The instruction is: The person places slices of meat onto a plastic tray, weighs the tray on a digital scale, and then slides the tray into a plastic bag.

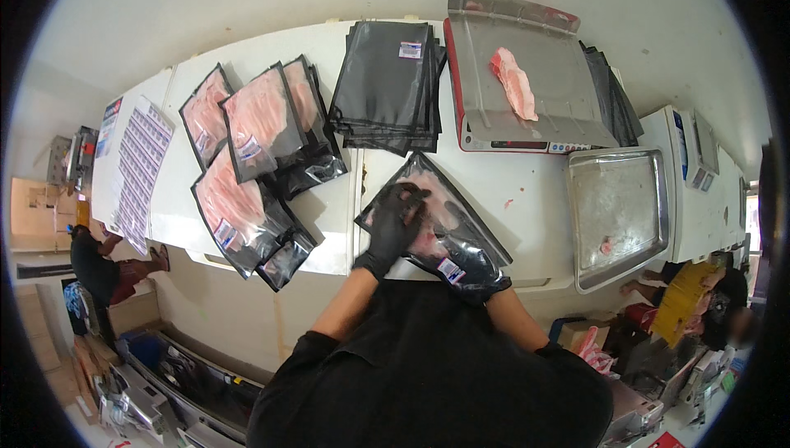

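A black-backed clear plastic bag (477, 216) with pale pink meat slices inside lies tilted on the white worktop in front of me. My left hand (396, 230), in a black glove, is on top of its left part, fingers curled down against the bag over the meat. At the bag's near right end is my right hand (481, 285), also black-gloved. Its fingers blend into the dark glossy plastic, so I cannot see whether they grip. A small white label (451, 270) shows beside it on the bag.
Several filled meat bags (262, 123) lie piled at left, beside a label sheet (141, 170). A stack of black bags (380, 78) lies behind my hands. A scale (527, 131) bears a meat piece (513, 84). A metal tray (617, 193) sits right. People are in the background.
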Tool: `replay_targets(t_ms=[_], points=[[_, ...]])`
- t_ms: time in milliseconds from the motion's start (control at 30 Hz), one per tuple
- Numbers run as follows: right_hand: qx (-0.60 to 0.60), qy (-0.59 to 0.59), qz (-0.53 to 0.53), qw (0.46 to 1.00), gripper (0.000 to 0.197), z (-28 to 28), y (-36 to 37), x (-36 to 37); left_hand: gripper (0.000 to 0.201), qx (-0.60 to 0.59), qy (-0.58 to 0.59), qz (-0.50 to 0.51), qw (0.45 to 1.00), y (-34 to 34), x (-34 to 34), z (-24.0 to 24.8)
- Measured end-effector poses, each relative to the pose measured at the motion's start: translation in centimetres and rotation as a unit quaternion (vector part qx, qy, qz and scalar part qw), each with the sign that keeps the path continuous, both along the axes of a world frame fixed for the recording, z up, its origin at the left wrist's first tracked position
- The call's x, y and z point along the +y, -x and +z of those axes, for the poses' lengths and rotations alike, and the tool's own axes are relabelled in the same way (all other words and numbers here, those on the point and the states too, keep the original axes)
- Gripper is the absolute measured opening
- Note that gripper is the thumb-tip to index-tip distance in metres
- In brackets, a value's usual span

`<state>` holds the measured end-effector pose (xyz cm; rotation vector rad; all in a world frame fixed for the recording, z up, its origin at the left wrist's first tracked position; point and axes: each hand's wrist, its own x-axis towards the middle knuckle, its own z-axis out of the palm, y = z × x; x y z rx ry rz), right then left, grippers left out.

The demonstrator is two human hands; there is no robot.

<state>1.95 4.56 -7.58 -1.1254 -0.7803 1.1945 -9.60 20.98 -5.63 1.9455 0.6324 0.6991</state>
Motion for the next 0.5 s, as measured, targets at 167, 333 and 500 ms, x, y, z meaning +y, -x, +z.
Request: replay_targets(t_ms=[167, 333, 500], points=[[-0.015, 0.007, -0.008, 1.0, 0.052, -0.4, -0.4, 1.0, 0.025, 0.037, -0.112, 0.03, 0.993, 0.5, 3.2, -1.2], [-0.017, 0.01, -0.024, 1.0, 0.051, -0.3, -0.7, 2.4, 0.025, 0.037, -0.092, 0.059, 0.993, 0.1, 4.0, -0.9], [-0.009, 0.019, -0.035, 0.999, 0.05, -0.5, -0.5, 2.5, 0.025, 0.035, -0.095, 0.055, 0.993, -0.1, 4.6, -2.8]])
